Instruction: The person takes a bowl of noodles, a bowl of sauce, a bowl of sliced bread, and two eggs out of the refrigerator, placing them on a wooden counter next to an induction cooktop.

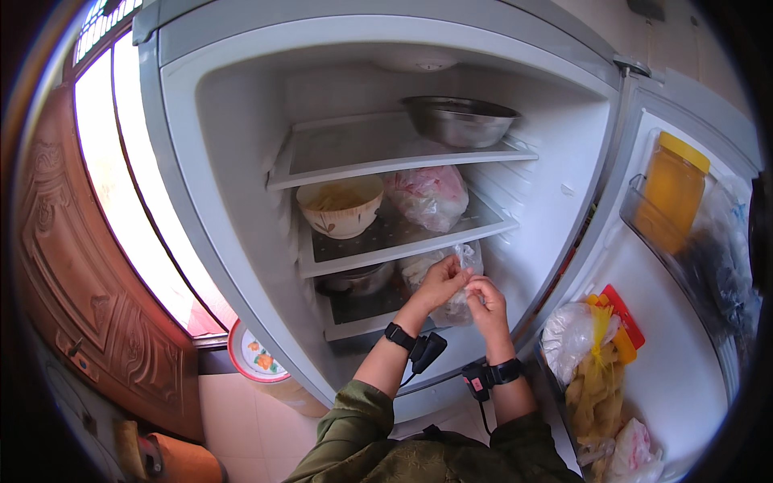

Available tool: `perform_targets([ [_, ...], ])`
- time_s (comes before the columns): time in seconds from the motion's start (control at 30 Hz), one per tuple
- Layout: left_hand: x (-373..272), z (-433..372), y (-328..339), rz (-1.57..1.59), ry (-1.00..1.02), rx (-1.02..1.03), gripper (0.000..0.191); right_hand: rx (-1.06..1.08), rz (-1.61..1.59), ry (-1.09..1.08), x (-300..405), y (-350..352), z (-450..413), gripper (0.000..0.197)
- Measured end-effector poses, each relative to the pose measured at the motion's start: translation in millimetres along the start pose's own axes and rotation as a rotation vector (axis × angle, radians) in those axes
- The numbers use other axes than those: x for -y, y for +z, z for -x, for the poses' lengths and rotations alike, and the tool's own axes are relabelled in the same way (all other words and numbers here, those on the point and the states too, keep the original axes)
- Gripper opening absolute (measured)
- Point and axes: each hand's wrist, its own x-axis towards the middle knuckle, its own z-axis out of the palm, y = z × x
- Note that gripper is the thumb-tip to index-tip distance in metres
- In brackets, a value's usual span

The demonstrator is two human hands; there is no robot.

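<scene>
A clear plastic bag (452, 314) with pale contents I cannot make out sits on the lower shelf (362, 326) of an open refrigerator. The fingers of my left hand (444, 282) pinch the gathered plastic near its top. Close by on the right, my right hand (488, 303) has thumb and fingertips closed on the same bag, almost touching the left. Both hands hide part of the bag. To its left stands a metal pot (357, 281), partly covered by the shelf above.
A patterned bowl of pale food (340, 220) and a pink-and-white plastic bag (430, 199) share the middle shelf. A steel basin (462, 124) is on top. The open refrigerator door (664, 386) at right holds a yellow-lidded jar (671, 190) and several bags. A carved wooden door (102, 290) stands left.
</scene>
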Motion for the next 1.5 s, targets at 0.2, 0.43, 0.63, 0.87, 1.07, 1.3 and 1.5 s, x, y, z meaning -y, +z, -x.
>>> perform_targets([
  [0.2,3.8,10.1,11.6,-0.065,0.213,-0.049,0.007,-0.005,-0.035,0.121,-21.9,-10.8,10.1,0.008],
  [0.43,-17.4,51.6,13.3,-0.379,0.289,-0.204,0.01,0.029,-0.142,0.143,-15.8,-11.9,12.0,0.012],
  [0.63,-8.3,68.1,22.1,-0.64,0.55,-0.08,0.017,0.047,0.115,0.18,-4.3,3.3,-2.5,0.028],
  [0.87,-14.8,62.9,8.5,-0.671,0.217,-0.167,0.016,0.013,-0.181,0.336,-23.6,-5.6,-4.8,0.01],
  [1.07,-49.0,32.0,12.6,-0.789,0.483,-0.149,0.023,-0.106,-0.2,0.148,-6.1,-13.2,-7.4,0.008],
  [1.3,-49.5,31.5,-2.6,-0.982,0.459,0.061,0.021,-0.092,0.042,-0.12,14.4,-15.2,1.4,0.012],
  [1.5,-44.7,63.0,-6.2,-0.988,0.533,0.008,0.017,-0.007,-0.008,0.055,-8.5,-20.0,26.5,0.013],
])
